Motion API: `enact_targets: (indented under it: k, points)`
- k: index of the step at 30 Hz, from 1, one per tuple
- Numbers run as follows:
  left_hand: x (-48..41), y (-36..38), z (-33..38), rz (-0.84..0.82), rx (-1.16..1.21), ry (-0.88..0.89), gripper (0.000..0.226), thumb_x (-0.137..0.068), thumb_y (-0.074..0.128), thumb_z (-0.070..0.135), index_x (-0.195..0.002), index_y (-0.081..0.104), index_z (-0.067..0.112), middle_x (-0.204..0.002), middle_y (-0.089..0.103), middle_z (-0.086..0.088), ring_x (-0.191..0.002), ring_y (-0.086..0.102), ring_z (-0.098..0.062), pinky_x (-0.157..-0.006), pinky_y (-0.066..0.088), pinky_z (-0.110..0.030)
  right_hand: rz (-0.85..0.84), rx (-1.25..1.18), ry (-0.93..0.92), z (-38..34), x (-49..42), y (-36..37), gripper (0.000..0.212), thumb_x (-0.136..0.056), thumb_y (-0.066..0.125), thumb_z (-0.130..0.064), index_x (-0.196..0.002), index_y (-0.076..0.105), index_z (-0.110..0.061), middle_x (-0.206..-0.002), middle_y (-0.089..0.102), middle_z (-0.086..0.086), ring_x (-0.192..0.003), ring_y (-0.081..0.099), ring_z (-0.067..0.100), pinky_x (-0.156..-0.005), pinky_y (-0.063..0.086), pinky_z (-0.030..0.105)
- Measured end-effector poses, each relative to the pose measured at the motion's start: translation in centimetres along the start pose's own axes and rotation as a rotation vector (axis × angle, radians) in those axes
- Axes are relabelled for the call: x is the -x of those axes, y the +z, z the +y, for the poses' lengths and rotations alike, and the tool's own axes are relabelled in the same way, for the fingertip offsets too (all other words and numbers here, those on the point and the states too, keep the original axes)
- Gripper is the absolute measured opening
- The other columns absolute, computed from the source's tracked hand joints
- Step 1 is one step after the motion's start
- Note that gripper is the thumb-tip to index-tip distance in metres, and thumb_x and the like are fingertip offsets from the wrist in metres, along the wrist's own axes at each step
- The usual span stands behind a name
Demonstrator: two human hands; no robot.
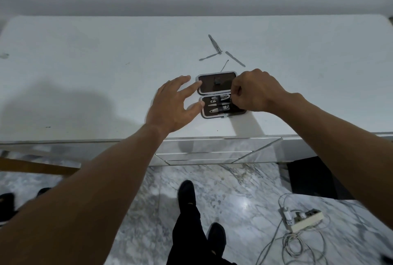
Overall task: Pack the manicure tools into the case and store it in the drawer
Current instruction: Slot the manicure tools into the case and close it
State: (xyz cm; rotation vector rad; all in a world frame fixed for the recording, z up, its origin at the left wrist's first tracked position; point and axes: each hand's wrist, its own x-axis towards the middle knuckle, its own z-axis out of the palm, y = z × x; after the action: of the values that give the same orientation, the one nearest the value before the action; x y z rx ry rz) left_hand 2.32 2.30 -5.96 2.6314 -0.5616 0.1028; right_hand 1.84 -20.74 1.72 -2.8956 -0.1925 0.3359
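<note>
White table [106,77], wide, against the wall. Drawer fronts [212,149] below its near edge, all closed. Marble floor [234,190] with a power strip [306,220] and loose cable.

Case [217,86] lies open on the table near the front edge: lid half away from the person, tool half nearer them, with several metal tools strapped in.

Left hand [172,105]: fingers spread and straight, tips touching the case's left edge.

Right hand [255,92]: fingers curled over the right end of the tool half, thumb and forefinger pinching the end of a seated tool [224,97].

Four loose tools [235,59] on the table beyond the case; two of them touch.
</note>
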Motion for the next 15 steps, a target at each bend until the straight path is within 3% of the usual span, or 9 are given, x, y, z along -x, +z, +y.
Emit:
enact_targets:
  k: [3,6,11,15]
  points:
    - [0.0,-0.1,0.1,-0.016,-0.002,0.006,0.061,-0.088,0.044,0.062,-0.143,0.046,0.034,-0.151,0.044,0.001,-0.141,0.035,-0.018,-0.117,0.025,-0.041,-0.112,-0.038,0.042,-0.2,-0.6,-1.3,0.008,-0.074,0.06,-0.026,-0.071,0.066,-0.027,-0.083,0.07,0.002,-0.08,0.064,0.029,-0.07,0.05,0.029]
    - [0.0,-0.1,0.1,-0.018,-0.002,0.017,0.063,-0.086,0.044,0.06,-0.143,0.047,0.031,-0.151,0.044,0.0,-0.142,0.035,-0.019,-0.117,0.027,-0.043,-0.109,-0.072,0.066,-0.5,-1.8,-2.6,0.011,-0.074,0.059,-0.027,-0.064,0.063,-0.025,-0.079,0.07,0.003,-0.078,0.064,0.028,-0.069,0.051,0.03]
    - [-0.1,-0.4,0.2,-0.04,-0.013,0.013,0.065,-0.084,0.043,0.056,-0.144,0.045,0.031,-0.152,0.042,0.002,-0.143,0.032,-0.018,-0.117,0.023,-0.039,0.08,-0.156,0.106,-0.7,-6.9,-3.2,0.01,-0.079,0.054,-0.022,-0.073,0.062,-0.022,-0.088,0.071,0.012,-0.082,0.065,0.034,-0.068,0.046,0.029]
    - [-0.2,-0.5,0.2,-0.04,-0.014,0.013,0.065,-0.084,0.043,0.055,-0.144,0.046,0.031,-0.152,0.042,0.002,-0.143,0.032,-0.017,-0.116,0.021,-0.037,0.184,-0.174,0.188,-1.2,-11.5,-2.6,0.019,-0.081,0.053,-0.013,-0.092,0.066,-0.004,-0.096,0.07,0.017,-0.088,0.065,0.038,-0.075,0.054,0.035]
